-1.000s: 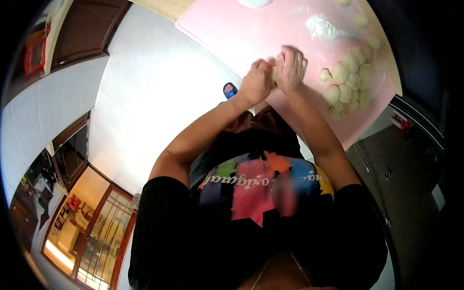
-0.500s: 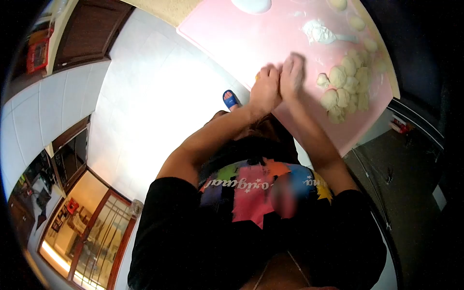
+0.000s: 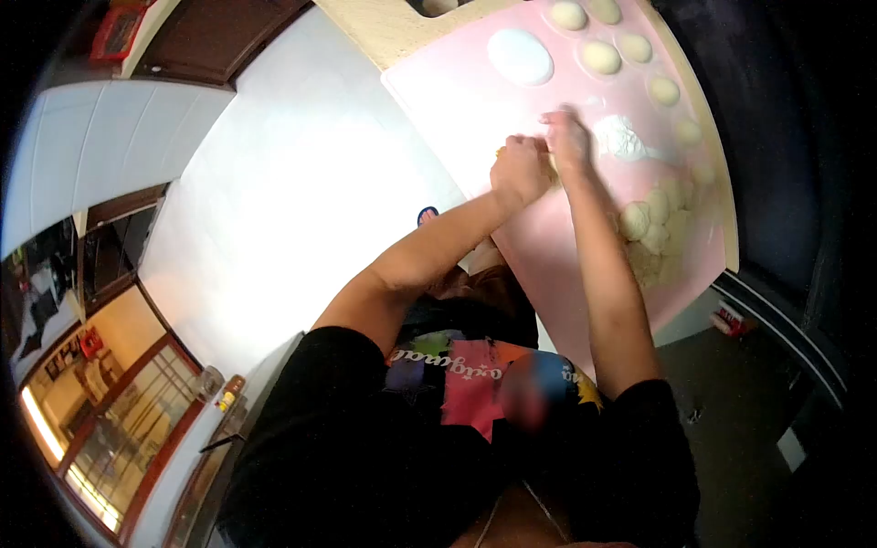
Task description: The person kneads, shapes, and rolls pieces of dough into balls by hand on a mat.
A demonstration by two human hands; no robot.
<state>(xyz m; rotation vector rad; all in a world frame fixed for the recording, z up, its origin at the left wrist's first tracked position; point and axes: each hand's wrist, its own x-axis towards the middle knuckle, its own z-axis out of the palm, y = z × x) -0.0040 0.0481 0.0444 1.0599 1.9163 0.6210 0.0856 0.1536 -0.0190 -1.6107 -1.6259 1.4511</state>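
Observation:
My left hand [image 3: 521,170] is curled over the near left part of the pink mat [image 3: 438,96]. A bit of pale dough [image 3: 554,170] shows at its right side, and a small yellow patch, too small to name, peeks out at its left. Right beside it is my right hand [image 3: 570,144], blurred, fingers bent toward the left hand; its grip is unclear. To the right lies a heap of white flour [image 3: 619,137]. Below the flour sits a cluster of dough pieces [image 3: 654,224], dusted and touching one another.
Several round dough balls [image 3: 600,57] stand spaced along the mat's far right side. A white round disc [image 3: 521,57] lies near the far edge. Pale floor [image 3: 301,183] stretches left of the table, and a dark surface [image 3: 786,137] borders it at the right.
The view has shifted, bringing more of the mat's far end and its dough balls into sight. My right hand has moved away from me and turned its fingers leftward; my left stays curled.

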